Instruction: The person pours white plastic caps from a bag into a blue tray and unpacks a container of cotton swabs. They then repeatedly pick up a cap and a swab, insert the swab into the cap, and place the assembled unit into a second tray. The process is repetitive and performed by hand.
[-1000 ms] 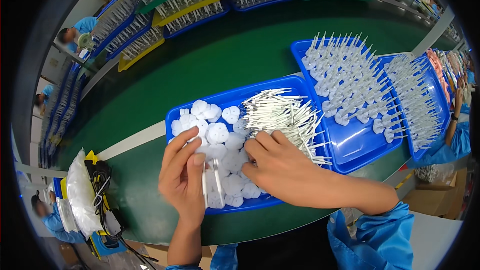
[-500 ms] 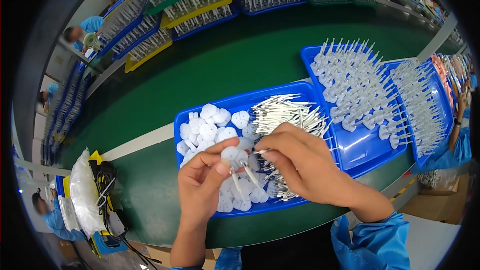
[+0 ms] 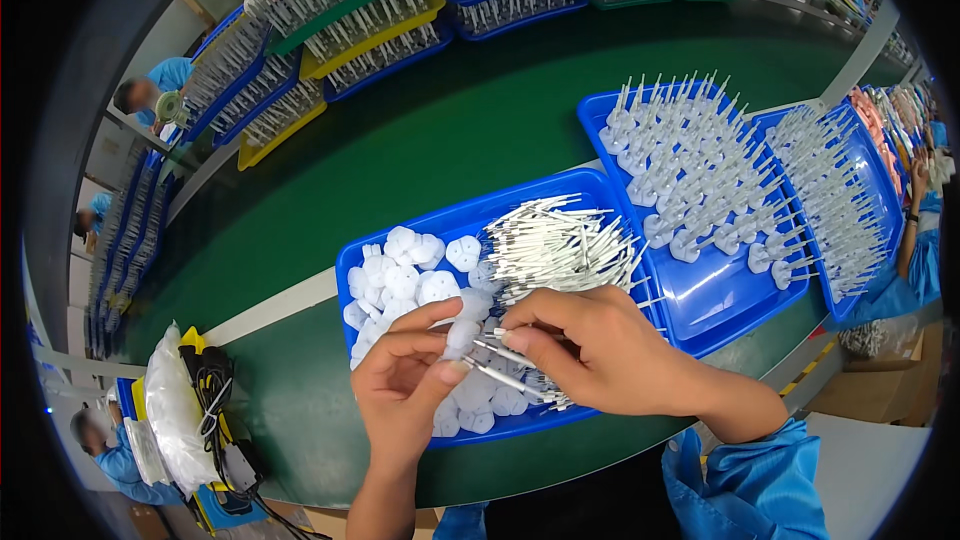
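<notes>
In the head view, at the near side of the green worktop (image 3: 440, 150), both hands work above a blue tray (image 3: 520, 428).

The left hand (image 3: 405, 370) pinches a white disc (image 3: 463, 335) between the thumb and fingertips; the remaining fingers curl loosely. The disc is held by its rim, tilted on edge, presumably so that its face stays accessible to the other hand. White rods (image 3: 500, 375) extend from the disc toward the lower right.

The right hand (image 3: 600, 350) is closed to a fingertip pinch on the end of a slim white stick (image 3: 500, 333), just beside the disc. Whether the stick enters the disc cannot be determined.

Loose discs (image 3: 400, 285) occupy the tray's left part and loose sticks (image 3: 560, 245) its right, apparently so that each kind lies near one hand. In the adjoining second tray (image 3: 705, 290), discs with rods (image 3: 690, 170) stand rods upward, probably to keep the rods from tangling. A third tray (image 3: 868, 175) on the right holds similar upright rods.
</notes>
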{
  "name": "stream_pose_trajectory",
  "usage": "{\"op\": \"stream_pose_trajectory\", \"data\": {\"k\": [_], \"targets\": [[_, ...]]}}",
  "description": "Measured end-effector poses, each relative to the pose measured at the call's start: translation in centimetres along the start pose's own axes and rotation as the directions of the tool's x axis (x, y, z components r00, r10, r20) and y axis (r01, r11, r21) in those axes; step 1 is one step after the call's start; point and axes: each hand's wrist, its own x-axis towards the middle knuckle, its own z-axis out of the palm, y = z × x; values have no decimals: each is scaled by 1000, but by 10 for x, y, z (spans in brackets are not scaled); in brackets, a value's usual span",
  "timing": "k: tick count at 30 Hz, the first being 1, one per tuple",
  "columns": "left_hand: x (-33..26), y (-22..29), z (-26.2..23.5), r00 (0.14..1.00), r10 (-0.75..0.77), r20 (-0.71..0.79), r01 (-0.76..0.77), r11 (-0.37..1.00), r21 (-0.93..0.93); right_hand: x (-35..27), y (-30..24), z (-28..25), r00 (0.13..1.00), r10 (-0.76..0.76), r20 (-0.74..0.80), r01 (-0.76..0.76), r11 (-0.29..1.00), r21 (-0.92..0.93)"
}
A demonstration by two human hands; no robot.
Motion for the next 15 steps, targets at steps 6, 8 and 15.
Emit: {"op": "stream_pose_trajectory", "data": {"k": [6, 8, 15], "targets": [[-1, 3, 6, 988, 133, 81, -150, 952, 265, -7, 1, 5, 994, 31, 100, -15, 987, -161], [-2, 3, 6, 990, 113, 86, -129, 969, 209, -8, 2, 6, 996, -16, 85, 29, 987, -160], [-2, 3, 4, 991, 60, 117, -62, 998, 15, -8, 2, 5, 992, -1, 128, -2, 1000, 25]]}}
